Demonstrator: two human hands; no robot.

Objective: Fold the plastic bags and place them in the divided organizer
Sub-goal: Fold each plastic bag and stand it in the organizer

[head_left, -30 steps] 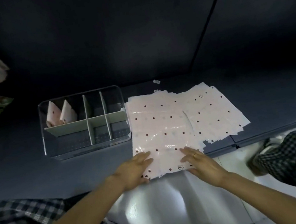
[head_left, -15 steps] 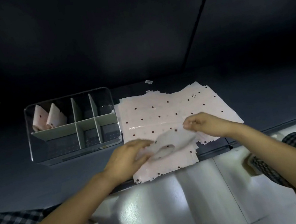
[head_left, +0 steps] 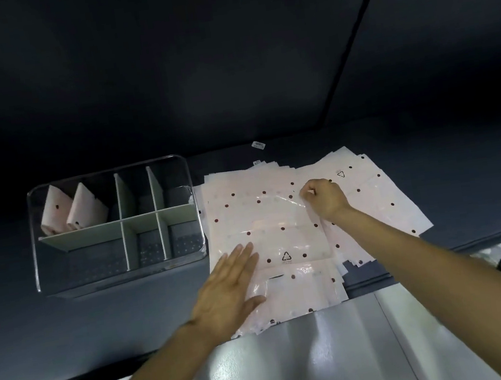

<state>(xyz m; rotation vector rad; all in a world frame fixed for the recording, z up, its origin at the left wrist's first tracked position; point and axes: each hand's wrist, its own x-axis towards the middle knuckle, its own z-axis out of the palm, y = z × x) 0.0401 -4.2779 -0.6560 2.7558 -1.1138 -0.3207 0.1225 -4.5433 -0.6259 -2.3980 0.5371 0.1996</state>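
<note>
The top plastic bag (head_left: 276, 237) lies on a stack on the dark worktop (head_left: 102, 330), right of the divided organizer (head_left: 115, 226). The left hand (head_left: 228, 294) presses flat, fingers spread, on its near-left part; the right hand (head_left: 323, 197) pinches its far-right edge. It is pale pink, glossy, with dark dots and a recycling triangle.

Dim, dark surroundings; overhead glare on the glossy floor (head_left: 312, 357) and plastic bags (head_left: 272, 219); wide-angle bending at the edges.
</note>
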